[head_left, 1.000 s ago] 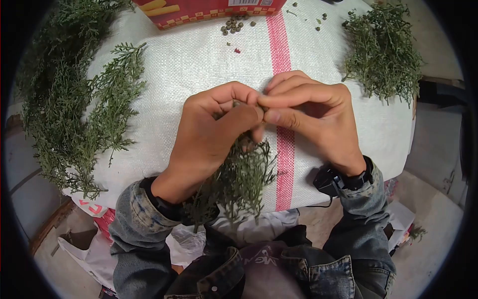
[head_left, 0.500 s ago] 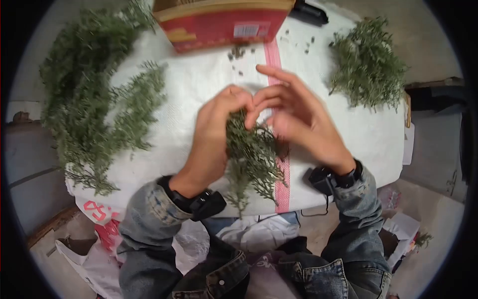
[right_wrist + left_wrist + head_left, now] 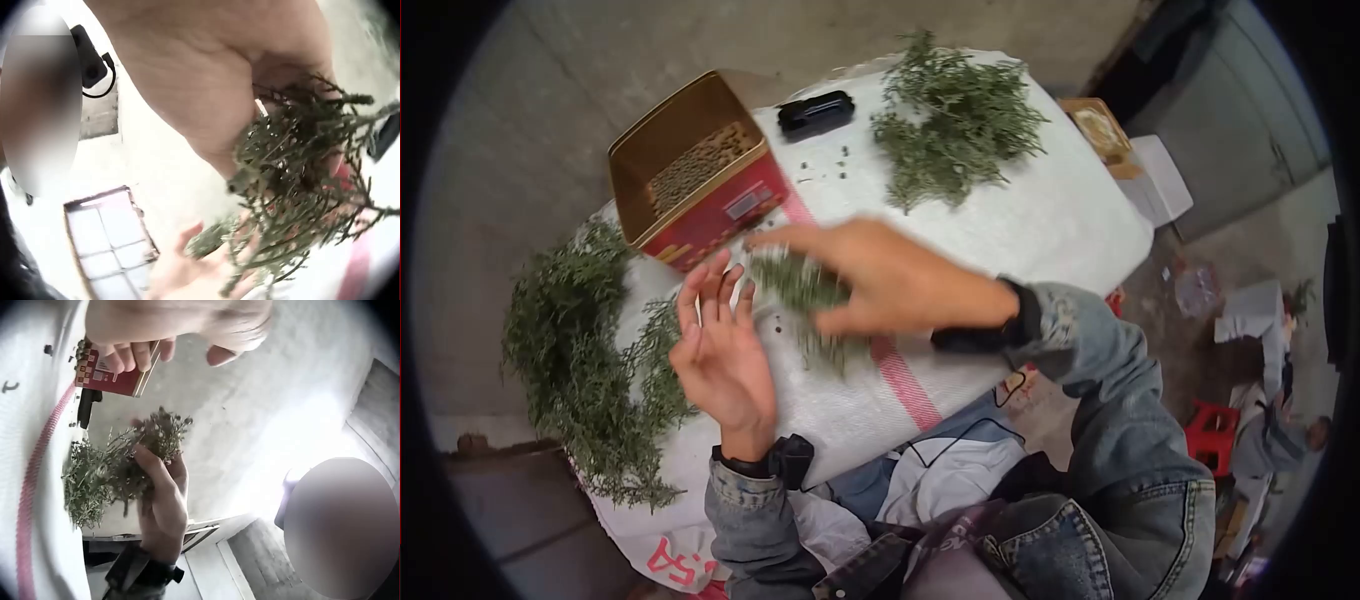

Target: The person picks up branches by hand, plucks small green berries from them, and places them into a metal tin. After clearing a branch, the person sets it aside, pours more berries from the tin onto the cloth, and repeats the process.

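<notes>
My right hand [image 3: 890, 275] holds a green cypress-like sprig [image 3: 800, 285], which hangs from it over the white woven sack [image 3: 810, 415]. In the left wrist view its thumb lies across the stems of the sprig [image 3: 164, 440]. My left hand [image 3: 722, 365] is beside it with the palm turned up, fingers loosely spread and nothing in them. A red rectangular tin [image 3: 725, 210] holding many small round brown-green berries [image 3: 703, 165] stands just beyond both hands. Part of the sprig is hidden under the right hand and blurred.
A heap of green sprigs [image 3: 565, 360] lies at the left and another heap [image 3: 960, 120] at the far right of the sack. A black case [image 3: 815, 115] sits behind the tin. Several loose berries [image 3: 840, 165] lie nearby. A red stool [image 3: 1212, 437] stands on the floor at right.
The sprig has passed from my left hand to my right hand. The left hand has opened and turned palm up. The head view has swung, showing the inside of the tin.
</notes>
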`<state>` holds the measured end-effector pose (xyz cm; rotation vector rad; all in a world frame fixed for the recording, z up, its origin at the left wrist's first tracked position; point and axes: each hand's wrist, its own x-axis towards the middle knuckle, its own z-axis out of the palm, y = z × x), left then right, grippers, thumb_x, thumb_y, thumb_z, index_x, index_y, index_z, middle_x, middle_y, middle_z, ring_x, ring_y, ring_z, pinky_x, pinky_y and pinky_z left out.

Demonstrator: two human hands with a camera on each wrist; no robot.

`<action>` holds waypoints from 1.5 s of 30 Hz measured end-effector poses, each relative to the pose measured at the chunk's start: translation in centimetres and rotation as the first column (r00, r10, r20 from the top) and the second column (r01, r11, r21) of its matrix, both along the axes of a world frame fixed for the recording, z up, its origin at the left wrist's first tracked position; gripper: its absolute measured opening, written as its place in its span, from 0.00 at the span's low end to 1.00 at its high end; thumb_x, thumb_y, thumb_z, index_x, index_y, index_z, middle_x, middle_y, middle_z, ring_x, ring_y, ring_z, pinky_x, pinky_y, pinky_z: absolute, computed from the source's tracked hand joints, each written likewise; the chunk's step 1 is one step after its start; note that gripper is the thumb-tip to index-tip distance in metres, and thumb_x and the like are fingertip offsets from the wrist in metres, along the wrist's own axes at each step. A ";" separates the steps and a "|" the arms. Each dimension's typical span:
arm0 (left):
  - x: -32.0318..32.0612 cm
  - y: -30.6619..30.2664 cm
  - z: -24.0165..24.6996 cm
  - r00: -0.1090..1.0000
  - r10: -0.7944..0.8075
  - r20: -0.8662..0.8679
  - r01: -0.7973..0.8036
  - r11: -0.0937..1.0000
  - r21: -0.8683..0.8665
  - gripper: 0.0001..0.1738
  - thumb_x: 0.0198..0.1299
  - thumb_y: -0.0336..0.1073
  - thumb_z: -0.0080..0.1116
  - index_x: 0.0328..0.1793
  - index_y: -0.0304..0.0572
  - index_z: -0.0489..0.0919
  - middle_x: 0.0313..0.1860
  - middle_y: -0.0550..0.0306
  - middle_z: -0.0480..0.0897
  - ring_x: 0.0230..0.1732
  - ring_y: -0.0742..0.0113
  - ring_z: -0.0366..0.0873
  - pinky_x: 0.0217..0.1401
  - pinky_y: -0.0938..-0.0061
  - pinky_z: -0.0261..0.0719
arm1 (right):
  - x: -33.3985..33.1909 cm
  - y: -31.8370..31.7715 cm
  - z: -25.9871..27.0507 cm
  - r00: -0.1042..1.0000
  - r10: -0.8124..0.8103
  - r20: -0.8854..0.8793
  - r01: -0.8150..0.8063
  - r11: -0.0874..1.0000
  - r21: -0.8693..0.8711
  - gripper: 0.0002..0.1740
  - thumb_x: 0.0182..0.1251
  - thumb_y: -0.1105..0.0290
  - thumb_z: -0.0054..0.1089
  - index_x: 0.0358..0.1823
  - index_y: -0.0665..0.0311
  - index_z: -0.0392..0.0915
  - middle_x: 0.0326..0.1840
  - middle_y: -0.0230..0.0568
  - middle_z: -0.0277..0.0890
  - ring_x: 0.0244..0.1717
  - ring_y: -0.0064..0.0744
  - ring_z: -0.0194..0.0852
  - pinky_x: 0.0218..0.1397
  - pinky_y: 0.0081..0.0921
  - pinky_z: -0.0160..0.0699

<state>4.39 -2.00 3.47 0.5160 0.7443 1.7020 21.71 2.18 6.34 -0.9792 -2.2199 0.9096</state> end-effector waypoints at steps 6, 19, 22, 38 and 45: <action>-1.7 -0.8 -2.6 0.927 -0.374 -0.038 0.370 0.926 -0.073 0.16 0.59 0.43 0.49 0.45 0.39 0.70 0.34 0.55 0.72 0.38 0.64 0.68 0.42 0.73 0.67 | 9.4 6.4 4.6 0.682 -0.730 0.041 0.453 0.465 0.761 0.35 0.53 0.72 0.69 0.66 0.45 0.74 0.51 0.38 0.81 0.47 0.42 0.82 0.48 0.35 0.81; -2.2 -0.9 -4.0 0.824 -0.565 0.043 0.557 0.794 -0.242 0.06 0.60 0.35 0.51 0.40 0.42 0.72 0.23 0.66 0.68 0.19 0.79 0.58 0.22 0.83 0.56 | 10.9 12.1 0.4 0.344 -0.901 0.263 0.150 0.329 0.932 0.38 0.71 0.38 0.47 0.77 0.48 0.61 0.71 0.57 0.66 0.72 0.53 0.62 0.75 0.53 0.52; -1.7 -0.9 -4.0 0.817 -0.572 0.081 0.570 0.775 -0.274 0.03 0.60 0.32 0.50 0.37 0.42 0.72 0.22 0.67 0.67 0.19 0.81 0.57 0.20 0.84 0.55 | 3.5 9.2 4.1 0.727 -0.669 0.155 0.132 0.358 0.924 0.29 0.67 0.58 0.63 0.69 0.52 0.71 0.65 0.52 0.73 0.63 0.49 0.73 0.67 0.43 0.67; -3.0 -8.8 -2.8 0.737 -0.642 -0.209 0.610 0.766 -0.202 0.09 0.61 0.26 0.55 0.48 0.35 0.76 0.39 0.58 0.81 0.37 0.75 0.78 0.30 0.80 0.76 | -12.5 4.7 -2.8 0.876 0.170 0.451 -0.377 0.825 0.421 0.18 0.52 0.70 0.68 0.46 0.63 0.81 0.42 0.45 0.82 0.41 0.48 0.81 0.41 0.40 0.78; -2.9 -12.0 -2.7 0.818 -0.070 -0.571 -0.020 0.988 -0.151 0.17 0.59 0.26 0.62 0.54 0.37 0.73 0.48 0.53 0.75 0.41 0.70 0.77 0.36 0.75 0.78 | -3.3 -1.2 0.4 0.898 0.243 0.367 -0.263 0.965 0.003 0.13 0.55 0.70 0.62 0.43 0.64 0.81 0.31 0.48 0.81 0.33 0.47 0.80 0.37 0.37 0.75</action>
